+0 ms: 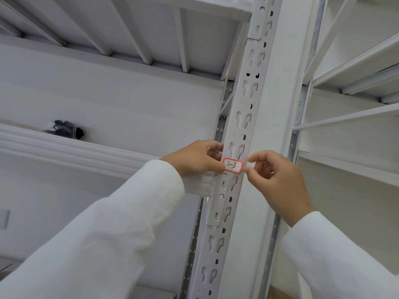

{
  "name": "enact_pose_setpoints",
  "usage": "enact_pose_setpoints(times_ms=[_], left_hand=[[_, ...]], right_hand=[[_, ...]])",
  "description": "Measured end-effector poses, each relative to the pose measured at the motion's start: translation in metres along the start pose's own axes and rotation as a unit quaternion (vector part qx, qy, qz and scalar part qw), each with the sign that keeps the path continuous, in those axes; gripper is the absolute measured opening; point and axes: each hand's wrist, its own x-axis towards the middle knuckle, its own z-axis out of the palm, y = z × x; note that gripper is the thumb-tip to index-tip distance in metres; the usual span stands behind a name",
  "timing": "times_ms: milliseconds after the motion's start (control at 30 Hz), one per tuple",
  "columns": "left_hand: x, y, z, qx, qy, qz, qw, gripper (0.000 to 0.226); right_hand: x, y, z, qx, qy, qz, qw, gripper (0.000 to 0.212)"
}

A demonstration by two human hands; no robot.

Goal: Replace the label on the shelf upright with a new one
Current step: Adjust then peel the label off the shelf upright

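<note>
I've got the red-bordered "3-3" label pinched at both ends, left hand and right hand, against the slotted shelf upright, so only pressing it flat seems left.

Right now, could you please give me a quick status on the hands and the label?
Left hand and right hand pinching label ends. Label reads 3-3, against shelf upright. Nothing in the way.

A label lies across the shelf upright, left hand at its left end, right hand at its right.
</note>
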Motion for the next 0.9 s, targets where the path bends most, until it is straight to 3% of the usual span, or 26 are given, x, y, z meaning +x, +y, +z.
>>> enact_pose_setpoints(times_ms=[100,200,333,533,900], left_hand=[[0.000,0.001,0.000,0.004,0.002,0.004,1.000,0.044],[0.000,0.001,0.000,-0.001,0.003,0.007,1.000,0.044],[0.000,0.000,0.000,-0.006,0.002,0.008,1.000,0.042],[0.000,0.000,0.000,-0.014,-0.003,0.009,1.000,0.042],[0.002,-0.003,0.000,-0.003,-0.002,0.008,1.000,0.046]], right_hand=[[0.002,0.006,-0.005,-0.174,-0.020,-0.170,0.970,0.019],[0.008,0.011,-0.005,-0.243,-0.032,-0.228,0.942,0.024],[0.011,0.013,-0.003,-0.276,-0.008,-0.273,0.922,0.013],[0.010,0.011,0.005,-0.274,0.040,-0.298,0.914,0.017],[0.008,0.014,0.009,-0.237,0.005,-0.246,0.940,0.025]])
